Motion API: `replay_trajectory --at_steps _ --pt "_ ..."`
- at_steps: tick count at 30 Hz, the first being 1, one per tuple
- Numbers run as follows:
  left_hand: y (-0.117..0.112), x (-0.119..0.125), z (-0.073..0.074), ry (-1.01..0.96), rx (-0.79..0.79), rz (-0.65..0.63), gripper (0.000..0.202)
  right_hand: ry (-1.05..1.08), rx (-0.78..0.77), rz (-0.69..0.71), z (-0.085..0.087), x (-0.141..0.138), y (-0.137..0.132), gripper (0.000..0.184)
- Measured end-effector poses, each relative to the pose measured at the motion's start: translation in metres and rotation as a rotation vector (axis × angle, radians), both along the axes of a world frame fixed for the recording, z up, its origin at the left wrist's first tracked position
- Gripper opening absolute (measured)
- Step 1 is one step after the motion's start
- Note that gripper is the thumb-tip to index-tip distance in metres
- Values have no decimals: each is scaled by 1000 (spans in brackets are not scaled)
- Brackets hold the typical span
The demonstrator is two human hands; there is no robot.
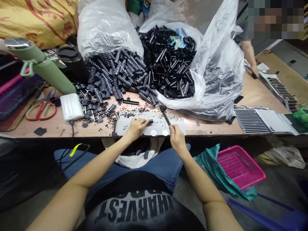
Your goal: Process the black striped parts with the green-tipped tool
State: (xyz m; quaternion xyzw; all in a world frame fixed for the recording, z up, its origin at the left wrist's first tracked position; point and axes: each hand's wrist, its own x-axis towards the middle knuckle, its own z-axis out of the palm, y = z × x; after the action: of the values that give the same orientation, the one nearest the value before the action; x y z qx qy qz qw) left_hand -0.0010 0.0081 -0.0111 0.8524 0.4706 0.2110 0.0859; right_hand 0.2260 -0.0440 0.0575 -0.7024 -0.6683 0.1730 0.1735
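Note:
My left hand [136, 127] rests on a pale work plate [125, 126] at the table's front edge, fingers pinched round a small black tube [150, 122] lying on its side. My right hand [176, 138] grips the handle of a small hammer [165, 114] whose head is raised above the plate, tilted away to the left. Tiny black bits are scattered across the plate and the wood around it. Behind stand a clear bag of plain black tubes [169, 64] and a pile of ribbed black-and-white assembled pieces [115, 75].
A green flask [40, 62], red scissors [39, 110] and a white power bank [71, 106] lie at left. Another person's hand [253, 69] works at the far right near grid trays [251, 120]. A pink basket [238, 165] sits on the floor; a bag of finished pieces [138, 154] lies in my lap.

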Motion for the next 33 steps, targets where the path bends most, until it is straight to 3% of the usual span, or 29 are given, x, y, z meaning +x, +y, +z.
replay_trajectory --at_steps 5,8,11,13,17,19,23,26,29,31,33 --pt "-1 4 3 73 27 31 46 -148 -219 50 -1 -10 -15 32" --pt "-8 18 5 117 53 52 45 -85 -126 57 18 -19 -17 36" --pt "-18 32 3 139 59 55 62 68 -2 97 35 -35 -22 42" --pt "-23 36 -2 140 45 37 67 95 -9 154 33 -49 -24 42" --pt "-23 35 -11 108 38 10 61 -76 -209 314 12 -68 -22 33" --pt "-20 34 -10 87 35 9 58 -111 -230 340 10 -69 -18 33" --pt "-17 34 7 59 -66 99 44 -97 -97 185 21 -53 -6 39" --pt "-17 24 26 80 -163 120 32 -171 -68 54 19 -26 9 38" --pt "5 2 40 119 -180 213 31 -293 -126 -30 0 4 25 37" --pt "39 -17 44 152 -100 362 38 -342 -161 -65 -14 19 33 37" --pt "76 -34 44 174 -83 392 39 -333 -130 -80 -23 26 39 36"
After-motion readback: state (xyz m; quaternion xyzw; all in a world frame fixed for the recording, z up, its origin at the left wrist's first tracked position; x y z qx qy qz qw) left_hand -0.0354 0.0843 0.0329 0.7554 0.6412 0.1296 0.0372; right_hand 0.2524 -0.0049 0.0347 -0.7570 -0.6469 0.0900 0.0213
